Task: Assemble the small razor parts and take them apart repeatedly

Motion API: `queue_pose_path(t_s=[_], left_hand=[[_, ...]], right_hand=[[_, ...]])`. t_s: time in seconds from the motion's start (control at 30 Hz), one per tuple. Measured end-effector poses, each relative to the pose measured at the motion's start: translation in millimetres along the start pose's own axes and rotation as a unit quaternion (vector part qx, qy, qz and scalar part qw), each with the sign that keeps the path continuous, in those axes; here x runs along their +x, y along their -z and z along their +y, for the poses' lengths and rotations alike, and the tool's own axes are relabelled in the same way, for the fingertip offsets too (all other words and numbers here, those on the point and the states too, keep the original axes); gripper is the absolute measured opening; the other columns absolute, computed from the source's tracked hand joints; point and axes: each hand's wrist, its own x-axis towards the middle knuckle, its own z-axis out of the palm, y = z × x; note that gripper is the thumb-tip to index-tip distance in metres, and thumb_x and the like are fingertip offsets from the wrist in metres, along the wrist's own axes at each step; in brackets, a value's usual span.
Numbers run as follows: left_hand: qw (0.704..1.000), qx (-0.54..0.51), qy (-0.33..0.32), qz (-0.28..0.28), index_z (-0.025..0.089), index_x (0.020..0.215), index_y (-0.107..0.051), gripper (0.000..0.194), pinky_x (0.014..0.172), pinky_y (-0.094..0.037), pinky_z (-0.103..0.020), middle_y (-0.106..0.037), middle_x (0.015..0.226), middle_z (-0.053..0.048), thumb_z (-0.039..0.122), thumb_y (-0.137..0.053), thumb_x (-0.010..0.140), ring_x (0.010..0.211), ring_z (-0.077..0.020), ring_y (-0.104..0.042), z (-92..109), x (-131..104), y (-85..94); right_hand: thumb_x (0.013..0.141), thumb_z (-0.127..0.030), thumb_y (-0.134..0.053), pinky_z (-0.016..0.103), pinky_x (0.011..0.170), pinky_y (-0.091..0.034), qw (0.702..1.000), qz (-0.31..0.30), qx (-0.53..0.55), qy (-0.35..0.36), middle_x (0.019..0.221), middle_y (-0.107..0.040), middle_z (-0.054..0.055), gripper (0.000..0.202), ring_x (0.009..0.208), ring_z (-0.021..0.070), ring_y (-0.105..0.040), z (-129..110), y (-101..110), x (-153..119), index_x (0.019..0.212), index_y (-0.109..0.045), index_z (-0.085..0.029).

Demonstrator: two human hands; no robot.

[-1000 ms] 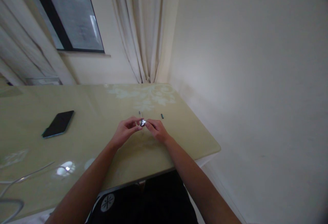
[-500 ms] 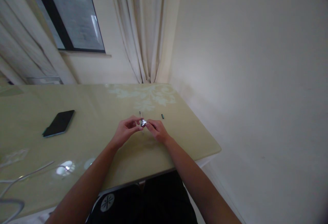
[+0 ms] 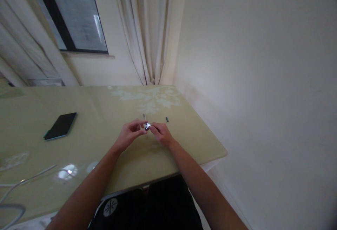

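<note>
Thumb and forefinger of my left hand (image 3: 131,130) pinch a small shiny silver piece (image 3: 147,126) from its left side. My right hand (image 3: 161,132) closes its fingers at the right side of the same piece. The silver piece is held just over the table, too small and glossy for its kind to show. Just beyond my left fingertips lies a thin pale stick with a dark tip (image 3: 144,116), partly hidden by my hand. A small dark oblong piece (image 3: 167,119) rests on the table beyond my right hand.
The pale glossy table (image 3: 200,138) has its right edge near a plain wall (image 3: 258,82). A dark flat tablet-like device (image 3: 61,126) lies to the left. White cable (image 3: 28,179) curls at the lower left, near a clear plastic piece (image 3: 14,160). Curtains (image 3: 150,30) hang behind.
</note>
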Motion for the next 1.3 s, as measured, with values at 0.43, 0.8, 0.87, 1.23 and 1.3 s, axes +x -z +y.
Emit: queue_pose_path(t_s=[0.43,0.8,0.87,1.23,1.3], left_hand=[[0.994,-0.1,0.049,0.01,0.021,0.109,-0.08,0.045,0.081,-0.056,-0.032,-0.077,0.098,-0.007,0.032,-0.092,0.066,0.087,-0.0198,-0.069,2.1,-2.5,-4.3],[0.988,-0.142,0.064,-0.006,0.023,0.109,-0.08,0.047,0.074,-0.055,-0.029,-0.075,0.091,-0.005,0.027,-0.093,0.063,0.08,-0.0175,-0.067,6.3,-7.5,-6.9],[0.987,-0.146,0.06,-0.005,0.024,0.107,-0.081,0.046,0.072,-0.054,-0.027,-0.073,0.088,-0.004,0.026,-0.094,0.062,0.078,-0.016,-0.064,8.3,-8.2,-7.5],[0.986,-0.155,0.056,-0.027,0.026,0.106,-0.082,0.044,0.065,-0.05,-0.024,-0.063,0.081,-0.002,0.024,-0.093,0.063,0.073,-0.0129,-0.058,17.4,-10.8,-10.3],[0.986,-0.155,0.055,-0.026,0.026,0.105,-0.082,0.044,0.066,-0.051,-0.024,-0.063,0.081,-0.002,0.024,-0.094,0.063,0.073,-0.0135,-0.058,19.0,-10.7,-11.0]], right_hand=[[0.104,-0.049,-0.043,0.026,0.069,-0.04,0.999,0.008,0.032,-0.011,0.077,-0.062,0.002,0.045,0.069,0.0141,-0.053,-3.4,-1.2,-1.6,0.098,-0.073,-0.016],[0.105,-0.05,-0.041,0.027,0.066,-0.04,0.999,0.017,0.03,0.015,0.074,-0.058,0.002,0.044,0.065,0.0143,-0.05,-19.1,0.1,-6.9,0.091,-0.067,-0.017],[0.105,-0.05,-0.04,0.027,0.066,-0.04,0.999,0.026,0.026,0.019,0.075,-0.059,0.002,0.044,0.065,0.0146,-0.05,-20.9,0.6,-7.7,0.092,-0.067,-0.017],[0.105,-0.047,-0.041,0.029,0.066,-0.044,0.999,0.027,0.007,0.031,0.075,-0.062,0.004,0.041,0.065,0.0157,-0.053,-28.5,1.5,-10.3,0.096,-0.067,-0.017],[0.105,-0.046,-0.042,0.029,0.066,-0.044,0.999,0.027,0.004,0.031,0.076,-0.062,0.004,0.04,0.066,0.0162,-0.054,-28.1,1.8,-10.9,0.096,-0.068,-0.018]])
